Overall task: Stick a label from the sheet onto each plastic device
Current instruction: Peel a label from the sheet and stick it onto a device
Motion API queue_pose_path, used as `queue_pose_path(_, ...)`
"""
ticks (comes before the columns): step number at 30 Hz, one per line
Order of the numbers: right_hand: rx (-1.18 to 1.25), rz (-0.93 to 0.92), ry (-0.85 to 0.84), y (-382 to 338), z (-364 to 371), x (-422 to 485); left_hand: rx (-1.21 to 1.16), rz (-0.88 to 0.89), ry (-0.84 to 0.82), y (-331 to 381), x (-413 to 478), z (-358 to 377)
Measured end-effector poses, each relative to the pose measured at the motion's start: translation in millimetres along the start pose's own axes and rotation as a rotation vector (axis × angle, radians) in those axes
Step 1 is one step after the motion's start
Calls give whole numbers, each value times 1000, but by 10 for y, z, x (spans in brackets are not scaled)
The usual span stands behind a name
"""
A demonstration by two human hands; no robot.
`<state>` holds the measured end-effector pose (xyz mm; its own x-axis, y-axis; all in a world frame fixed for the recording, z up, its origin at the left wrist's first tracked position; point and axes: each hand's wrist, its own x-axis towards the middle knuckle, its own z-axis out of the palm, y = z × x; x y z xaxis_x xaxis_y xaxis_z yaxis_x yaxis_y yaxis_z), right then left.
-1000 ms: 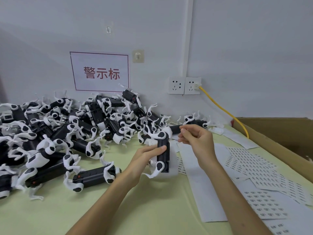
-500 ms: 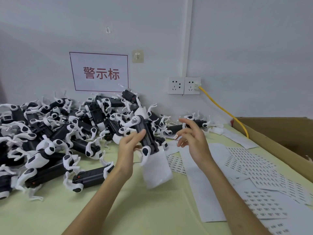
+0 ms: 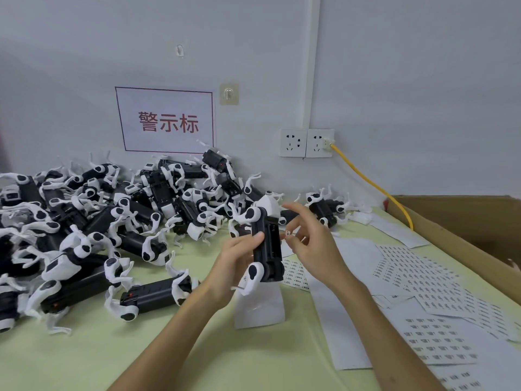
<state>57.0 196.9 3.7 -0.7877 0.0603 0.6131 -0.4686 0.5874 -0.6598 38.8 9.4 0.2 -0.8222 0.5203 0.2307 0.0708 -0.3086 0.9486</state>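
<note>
Left hand (image 3: 239, 259) grips device (image 3: 267, 249) upright, thumb across black body. Right hand (image 3: 314, 245) pinches small label (image 3: 288, 234) just beside device, not yet stuck on. Big pile (image 3: 112, 221) of same devices lies left of left hand; cannot tell which ones carry label already. Right of right hand lie label sheets (image 3: 417, 273), many labels unused. Judgement: task far from finished, one sticking in progress.

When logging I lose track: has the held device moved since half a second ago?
Yes. The device in the left hand shifted right, nearer under the wall sockets, and lower.
</note>
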Motion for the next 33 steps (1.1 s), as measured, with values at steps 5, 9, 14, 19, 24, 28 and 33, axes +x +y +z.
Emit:
queue_pose_path(5, -32, 0, 0, 6, 9, 5, -56, -47, -12, 41, -14, 40)
queue_pose_path(9, -39, -3, 1, 11, 20, 5, -126, -77, -5, 49, -27, 66)
queue_pose_path(14, -22, 10, -8, 2, 23, 0, -175, -78, -23, 30, -18, 73)
queue_pose_path(19, -23, 29, -23, 8, 35, -1, -211, -79, -47, 11, -7, 81)
queue_pose_path(24, 123, 144, 19, -44, 20, 8, -221, -66, -14, 21, -17, 90)
queue_pose_path(28, 349, 386, -20, -72, -59, 64, -224, -67, -35, 44, -41, 98)
queue_pose_path(33, 484, 467, -151, -110, -103, 29, -201, -30, -115, 53, -57, 117)
